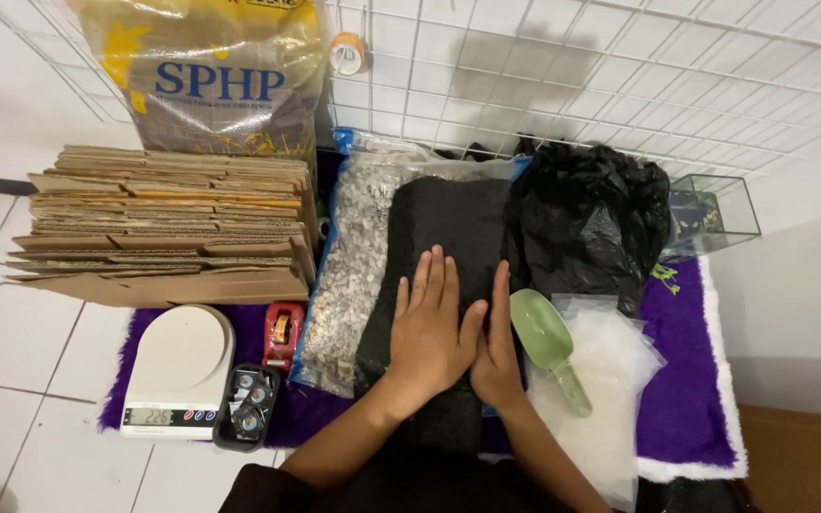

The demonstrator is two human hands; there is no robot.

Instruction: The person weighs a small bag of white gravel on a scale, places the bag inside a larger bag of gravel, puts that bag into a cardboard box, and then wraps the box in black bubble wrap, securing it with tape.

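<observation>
My left hand (429,328) lies flat, fingers spread, on a bag of black grainy material (453,223) in the middle of a purple mat (681,380). My right hand (496,347) rests on the same bag beside it, fingers together, thumb touching the left hand. Neither hand grips anything. A pale green plastic scoop (548,344) lies just right of my right hand, on a pile of clear plastic bags (610,380).
A bag of pale gravel (349,275) lies left of the black bag, a black plastic bag (591,214) to its right. A white kitchen scale (178,366), a red tape dispenser (282,332), a small black tray (247,407), stacked cardboard (163,223), a printed sack (206,76), a glass box (710,214) and a wire grid (620,76) surround them.
</observation>
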